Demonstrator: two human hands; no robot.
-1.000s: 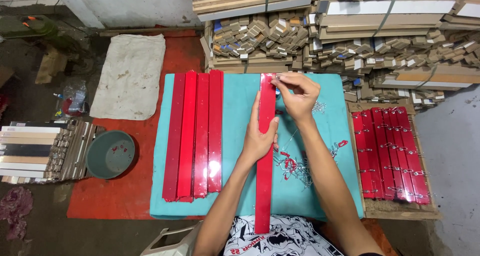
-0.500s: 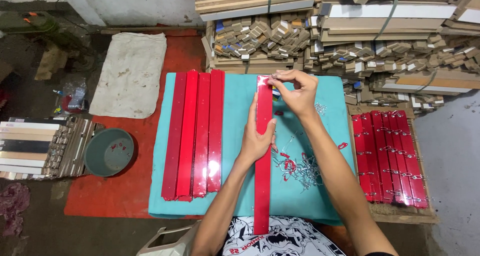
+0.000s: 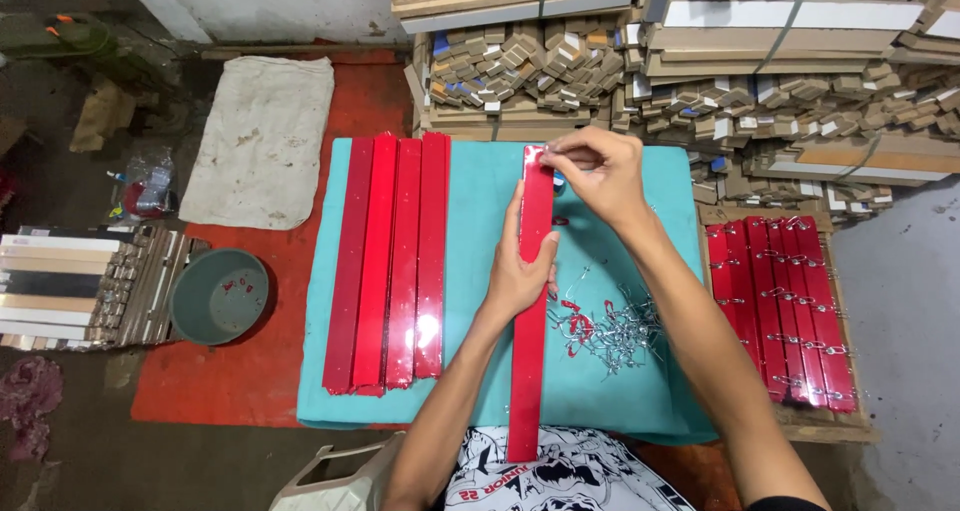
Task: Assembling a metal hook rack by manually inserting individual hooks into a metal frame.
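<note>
A long glossy red strip (image 3: 528, 371) lies lengthwise on a teal cloth (image 3: 480, 211), running from my lap to the far side. My left hand (image 3: 522, 271) presses flat on its middle. My right hand (image 3: 598, 174) pinches the strip's far end with fingertips together; whether it also holds a small part there is hidden. Left of it, several matching red strips (image 3: 390, 261) lie side by side. A heap of small metal hooks (image 3: 612, 329) sits on the cloth just right of my left wrist.
More red strips with metal hooks (image 3: 780, 306) lie on a board at the right. Stacked wooden mouldings (image 3: 700, 61) fill the back. A grey-green bowl (image 3: 218, 296), a stack of pale frame pieces (image 3: 70, 286) and a dirty white cloth (image 3: 262, 141) lie at left.
Both hands stay on the strip; my right hand's fingers have shifted slightly at its far end. The view has drifted a little.
</note>
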